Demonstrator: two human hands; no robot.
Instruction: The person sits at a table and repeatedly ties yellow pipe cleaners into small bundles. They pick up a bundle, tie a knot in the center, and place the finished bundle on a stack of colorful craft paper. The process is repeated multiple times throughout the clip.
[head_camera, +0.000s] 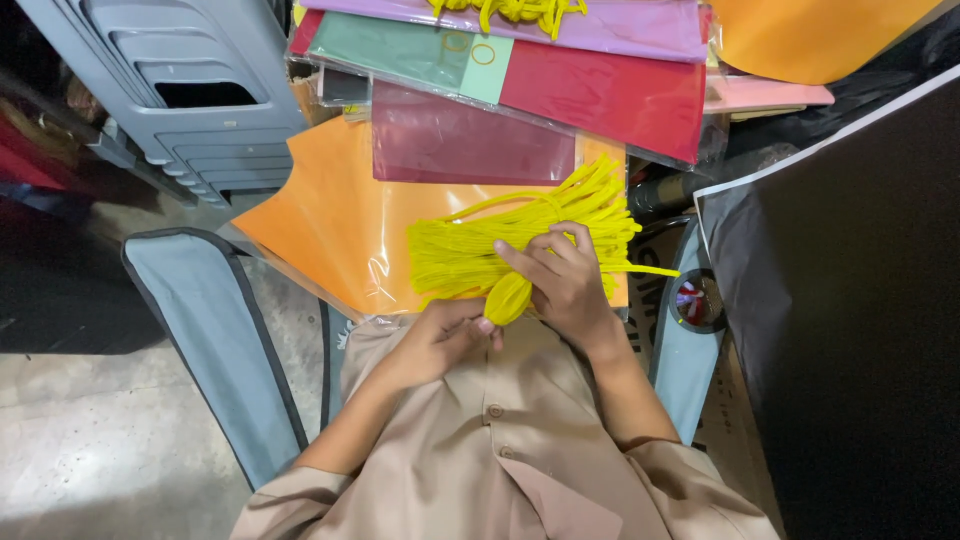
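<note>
Yellow cord bundle (520, 245): lying on the orange sheet (335, 225) (glossy, plastic-wrapped).
Right hand (565, 280): fingers pressing together over the bundle.
Left hand (445, 340): fingertips pinching the bundle's looped end, just below the sheet.

cord bundle (520, 235) on plastic sleeves (340, 225), stacked chairs (190, 90) left

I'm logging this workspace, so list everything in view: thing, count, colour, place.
yellow cord bundle: one, yellow, centre, on the orange sheet
second cord bundle: one, yellow, top edge
orange sheet: one, orange, wrapped in clear film, centre
wrapped paper packs: several, purple, green, red, maroon, pink, top
stacked plastic chairs: grey, top left
chair arms: two, blue-grey, beside the person
shirt: one, beige, bottom
left hand: holds the bundle's looped end
right hand: rests on the bundle
</note>
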